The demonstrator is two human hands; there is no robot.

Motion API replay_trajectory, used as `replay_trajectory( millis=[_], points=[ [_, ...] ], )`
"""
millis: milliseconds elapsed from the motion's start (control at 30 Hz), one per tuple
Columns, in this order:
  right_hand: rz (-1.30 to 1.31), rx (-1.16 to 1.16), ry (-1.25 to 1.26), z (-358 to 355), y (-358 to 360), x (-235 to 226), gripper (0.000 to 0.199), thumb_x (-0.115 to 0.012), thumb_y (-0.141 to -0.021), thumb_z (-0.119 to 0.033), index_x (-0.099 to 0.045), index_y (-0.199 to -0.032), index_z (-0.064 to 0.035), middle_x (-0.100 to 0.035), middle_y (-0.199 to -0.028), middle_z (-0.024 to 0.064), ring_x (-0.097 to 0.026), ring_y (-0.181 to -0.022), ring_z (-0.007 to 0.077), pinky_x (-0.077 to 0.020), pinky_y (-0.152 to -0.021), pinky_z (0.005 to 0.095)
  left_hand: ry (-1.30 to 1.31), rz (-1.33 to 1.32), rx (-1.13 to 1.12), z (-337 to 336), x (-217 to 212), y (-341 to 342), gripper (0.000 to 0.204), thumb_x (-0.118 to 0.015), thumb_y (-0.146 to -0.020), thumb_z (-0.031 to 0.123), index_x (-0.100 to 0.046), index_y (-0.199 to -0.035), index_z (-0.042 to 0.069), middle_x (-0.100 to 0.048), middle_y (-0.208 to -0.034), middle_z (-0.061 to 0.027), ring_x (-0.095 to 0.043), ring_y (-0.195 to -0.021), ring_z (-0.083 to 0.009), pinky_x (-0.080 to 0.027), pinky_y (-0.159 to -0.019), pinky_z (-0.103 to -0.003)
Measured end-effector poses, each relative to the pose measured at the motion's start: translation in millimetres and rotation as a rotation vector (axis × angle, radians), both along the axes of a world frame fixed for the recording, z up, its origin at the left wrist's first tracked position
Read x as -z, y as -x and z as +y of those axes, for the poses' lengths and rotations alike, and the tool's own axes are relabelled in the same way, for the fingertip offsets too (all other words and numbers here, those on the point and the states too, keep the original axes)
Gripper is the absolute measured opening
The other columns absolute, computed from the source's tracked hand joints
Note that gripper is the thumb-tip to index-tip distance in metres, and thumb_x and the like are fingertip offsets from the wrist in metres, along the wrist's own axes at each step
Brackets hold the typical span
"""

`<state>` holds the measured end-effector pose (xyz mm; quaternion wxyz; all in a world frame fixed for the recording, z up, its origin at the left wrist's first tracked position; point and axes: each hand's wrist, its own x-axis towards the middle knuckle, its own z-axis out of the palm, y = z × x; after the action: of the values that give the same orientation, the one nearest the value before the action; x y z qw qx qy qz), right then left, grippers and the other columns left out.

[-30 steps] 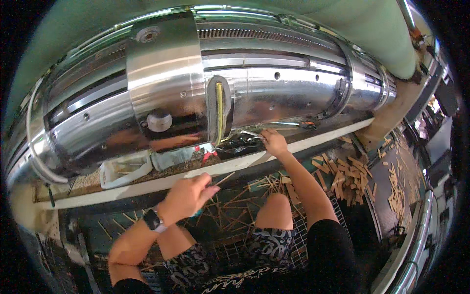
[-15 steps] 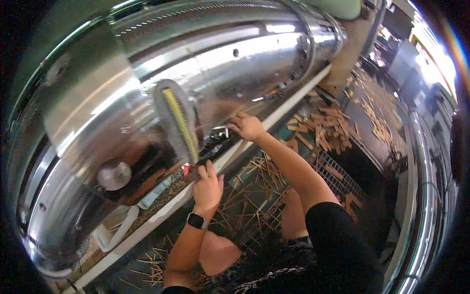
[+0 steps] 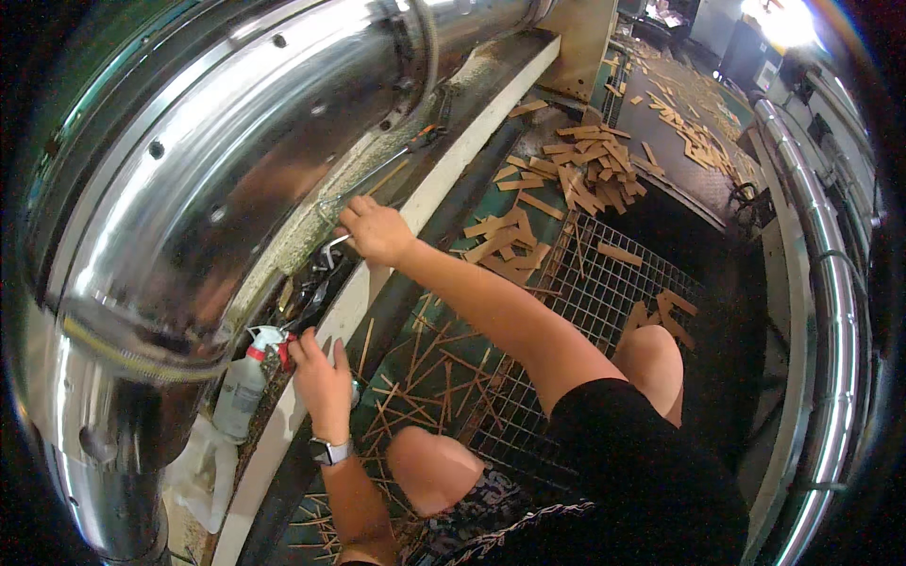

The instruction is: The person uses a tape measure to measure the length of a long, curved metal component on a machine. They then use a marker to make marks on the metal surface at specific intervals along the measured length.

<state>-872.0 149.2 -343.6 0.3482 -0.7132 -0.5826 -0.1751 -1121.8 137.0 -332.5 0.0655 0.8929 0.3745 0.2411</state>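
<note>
A huge polished steel drum (image 3: 198, 179) fills the left and top of the view. My right hand (image 3: 376, 231) reaches up to its lower edge, fingers closed on a thin metal tool (image 3: 332, 243) pressed near the rough greenish strip (image 3: 330, 193). My left hand (image 3: 319, 370), with a watch at the wrist, rests on the pale ledge (image 3: 425, 193) and grips a small object with a red part (image 3: 283, 347). Right beside it stands a spray bottle with a red and white nozzle (image 3: 243, 377). Dark tools (image 3: 307, 292) lie between both hands.
A wire-mesh floor grate (image 3: 585, 292) lies under my bare knees (image 3: 651, 354), strewn with thin wooden sticks (image 3: 415, 377). Flat wood offcuts (image 3: 576, 174) pile further right. A polished steel rail (image 3: 835, 311) curves along the right side. A white plastic bag (image 3: 193, 462) hangs lower left.
The view has swung and moved closer to the drum. My right hand stays at the drum's lower edge; my left hand has moved up to the ledge beside the spray bottle.
</note>
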Motion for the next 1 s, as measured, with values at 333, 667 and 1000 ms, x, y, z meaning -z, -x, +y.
replay_trajectory(
  millis=[333, 667, 1000],
  points=[
    [1.324, -0.7, -0.205, -14, -17, -29, 0.023, -0.044, -0.092, -0.023, -0.049, -0.082, -0.0021, -0.053, -0.069, 0.007, -0.052, -0.061, 0.0158, -0.0415, -0.054, 0.0298, -0.094, -0.063, -0.185, -9, 3, -21, 0.028, -0.054, -0.087, 0.017, -0.044, -0.104, -0.003, -0.047, -0.102, -0.0247, -0.051, -0.086, -0.0445, -0.041, -0.068, -0.047],
    [0.515, -1.219, 0.838, -99, -154, 23, 0.023, -0.054, -0.087, -0.025, -0.056, -0.09, -0.0025, -0.056, -0.078, 0.0128, -0.052, -0.072, 0.024, -0.0411, -0.065, 0.0349, -0.166, 0.251, -0.441, -14, -4, -56, 0.037, -0.05, -0.088, 0.034, -0.051, -0.097, -0.002, -0.053, -0.101, -0.0256, -0.054, -0.083, -0.0438, -0.045, -0.068, -0.048],
    [0.418, -1.137, 0.28, -111, -214, -90, 0.017, -0.057, -0.084, -0.017, -0.055, -0.089, -0.0006, -0.055, -0.085, 0.0159, -0.055, -0.082, 0.0341, -0.0435, -0.074, 0.0395, 0.029, 0.361, -0.65, -24, -20, -83, 0.038, -0.047, -0.089, 0.037, -0.049, -0.095, -0.001, -0.053, -0.098, -0.0232, -0.056, -0.08, -0.0405, -0.047, -0.065, -0.047]
  ],
)
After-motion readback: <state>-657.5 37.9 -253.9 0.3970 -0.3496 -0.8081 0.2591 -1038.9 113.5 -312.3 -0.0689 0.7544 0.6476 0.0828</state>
